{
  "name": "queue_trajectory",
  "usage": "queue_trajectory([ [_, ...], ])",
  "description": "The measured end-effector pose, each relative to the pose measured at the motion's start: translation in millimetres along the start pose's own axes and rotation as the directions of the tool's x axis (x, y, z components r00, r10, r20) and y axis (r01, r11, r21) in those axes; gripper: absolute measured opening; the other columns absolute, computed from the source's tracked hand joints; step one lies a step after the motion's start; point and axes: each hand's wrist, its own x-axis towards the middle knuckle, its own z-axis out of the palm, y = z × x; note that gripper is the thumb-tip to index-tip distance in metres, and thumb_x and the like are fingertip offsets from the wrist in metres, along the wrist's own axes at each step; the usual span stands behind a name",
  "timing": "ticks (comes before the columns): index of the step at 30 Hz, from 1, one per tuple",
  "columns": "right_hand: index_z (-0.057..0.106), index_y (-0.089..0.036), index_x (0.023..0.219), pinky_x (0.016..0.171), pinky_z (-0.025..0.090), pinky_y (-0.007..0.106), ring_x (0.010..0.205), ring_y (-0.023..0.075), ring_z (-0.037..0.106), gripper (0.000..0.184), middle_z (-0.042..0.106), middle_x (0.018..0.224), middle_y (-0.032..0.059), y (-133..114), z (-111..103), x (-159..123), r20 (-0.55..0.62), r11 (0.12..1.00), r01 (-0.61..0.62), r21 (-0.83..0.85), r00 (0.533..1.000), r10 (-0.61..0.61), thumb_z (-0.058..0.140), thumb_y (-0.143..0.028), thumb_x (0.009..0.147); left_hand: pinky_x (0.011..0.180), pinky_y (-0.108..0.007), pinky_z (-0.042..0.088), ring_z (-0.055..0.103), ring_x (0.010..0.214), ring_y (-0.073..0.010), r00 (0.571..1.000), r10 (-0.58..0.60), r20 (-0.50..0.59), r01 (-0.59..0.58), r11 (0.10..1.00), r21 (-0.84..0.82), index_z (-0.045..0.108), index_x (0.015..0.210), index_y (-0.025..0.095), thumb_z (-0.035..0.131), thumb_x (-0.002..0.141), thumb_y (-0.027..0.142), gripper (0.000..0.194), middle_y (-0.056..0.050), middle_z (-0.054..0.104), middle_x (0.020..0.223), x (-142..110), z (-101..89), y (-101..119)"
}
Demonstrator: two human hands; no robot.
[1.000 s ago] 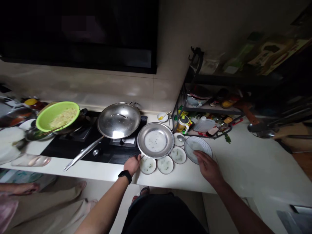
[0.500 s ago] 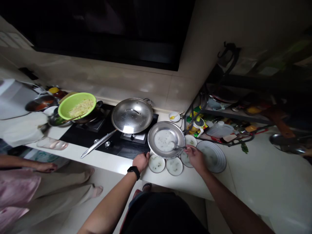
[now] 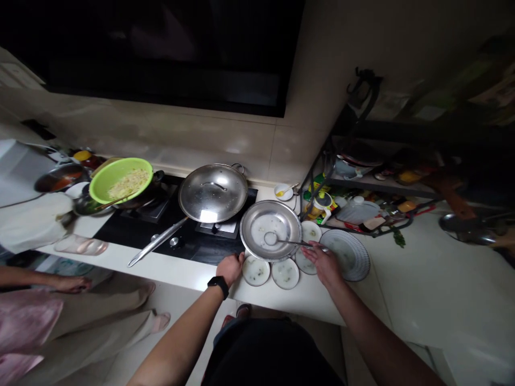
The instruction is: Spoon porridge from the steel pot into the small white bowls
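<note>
Step in hand, my read: scooping or stirring the pale liquid [image 3: 263, 224] in the metal basin [image 3: 292, 213]. Can't tell if the ladle [image 3: 271, 238] is dipped or just above it. Lifting it out calls for a level ladle and a steady basin. Basin sits near the front edge of the worktop [image 3: 322, 308], just beside the hob's [image 3: 191, 250] right end.

Right hand [image 3: 322, 261]: fingers closed lightly on the ladle handle. Left hand [image 3: 230, 268]: curled, thumb at the basin rim nearest the front edge; can't tell if it grips.

Counts: one basin, one ladle, four small dishes [image 3: 256, 284] along the basin's front and right, one patterned plate [image 3: 365, 260] right of those, one lidded pan [image 3: 213, 199], one green bowl [image 3: 100, 185].
</note>
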Motion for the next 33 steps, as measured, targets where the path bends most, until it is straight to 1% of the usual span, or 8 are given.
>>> queue_trajectory([
  [5,0.070,-0.018,0.084,0.081,0.066,0.042,0.077,0.0278,0.079,0.042,0.078,0.079,0.0067,-39,-31,-10,-0.092,0.997,0.053,0.061,0.995,-0.048,0.093,-0.045,0.062,0.086,-0.034,0.050,0.073,0.105,-0.0289,1.000,0.004,0.005,-0.005,0.999,0.034,0.071,0.103,0.014,0.021,0.105,0.053,0.064,-0.019,0.078,0.106,3,2.0,0],
  [14,0.071,-0.016,0.082,0.076,0.066,0.047,0.071,0.0281,0.078,0.052,0.077,0.090,0.0088,-97,-135,-36,-0.282,0.966,0.257,-0.015,0.926,-0.251,0.096,-0.051,0.054,0.086,-0.036,0.051,0.073,0.106,-0.0312,1.000,-0.006,-0.019,0.007,0.999,0.046,0.071,0.100,0.013,0.019,0.104,0.054,0.067,-0.021,0.077,0.105,7,9.0,3],
  [18,0.072,-0.015,0.093,0.081,0.064,0.048,0.075,0.0293,0.078,0.053,0.078,0.082,0.0099,-101,-166,-43,-0.277,0.930,0.281,-0.239,0.898,-0.342,0.086,-0.059,0.067,0.086,-0.036,0.051,0.072,0.107,-0.0320,0.999,-0.027,-0.034,0.028,0.999,0.045,0.071,0.099,0.013,0.017,0.103,0.057,0.069,-0.021,0.077,0.105,8,11.3,6],
  [21,0.074,-0.017,0.102,0.085,0.062,0.048,0.082,0.0302,0.078,0.047,0.079,0.081,0.0107,-98,-180,-47,-0.120,0.768,0.284,-0.574,0.899,-0.422,0.068,-0.060,0.084,0.087,-0.036,0.051,0.072,0.108,-0.0321,0.998,-0.034,-0.050,0.036,0.998,0.047,0.071,0.100,0.013,0.017,0.103,0.057,0.070,-0.022,0.077,0.106,8,12.9,8],
  [23,0.075,-0.020,0.102,0.090,0.060,0.047,0.091,0.0300,0.077,0.040,0.080,0.092,0.0110,-96,-184,-49,0.093,0.545,0.393,-0.741,0.864,-0.496,0.059,-0.055,0.091,0.087,-0.036,0.051,0.072,0.109,-0.0320,0.998,-0.045,-0.052,0.047,0.998,0.039,0.070,0.100,0.013,0.017,0.103,0.057,0.069,-0.022,0.077,0.107,7,14.0,10],
  [27,0.076,-0.025,0.105,0.098,0.057,0.041,0.106,0.0261,0.073,0.031,0.077,0.114,0.0088,-94,-171,-55,0.476,0.177,0.660,-0.730,0.677,-0.561,0.052,-0.041,0.097,0.088,-0.036,0.050,0.072,0.110,-0.0317,0.996,-0.076,-0.046,0.076,0.997,0.014,0.070,0.099,0.012,0.019,0.102,0.057,0.068,-0.022,0.077,0.107,4,15.4,14],
  [30,0.075,-0.026,0.111,0.100,0.056,0.039,0.109,0.0241,0.072,0.030,0.076,0.116,0.0080,-92,-137,-57,0.553,0.152,0.740,-0.655,0.606,-0.572,0.049,-0.035,0.100,0.089,-0.036,0.050,0.071,0.111,-0.0316,0.995,-0.085,-0.055,0.084,0.996,-0.004,0.069,0.101,0.012,0.018,0.103,0.057,0.068,-0.022,0.076,0.109,2,15.3,16],
  [33,0.075,-0.025,0.110,0.100,0.056,0.042,0.108,0.0256,0.072,0.030,0.076,0.114,0.0091,-82,-92,-47,0.550,0.258,0.762,-0.594,0.619,-0.561,0.048,-0.036,0.101,0.090,-0.036,0.049,0.070,0.113,-0.0318,0.995,-0.086,-0.057,0.085,0.996,-0.009,0.069,0.102,0.012,0.018,0.103,0.057,0.068,-0.022,0.076,0.112,1,13.9,17],
])
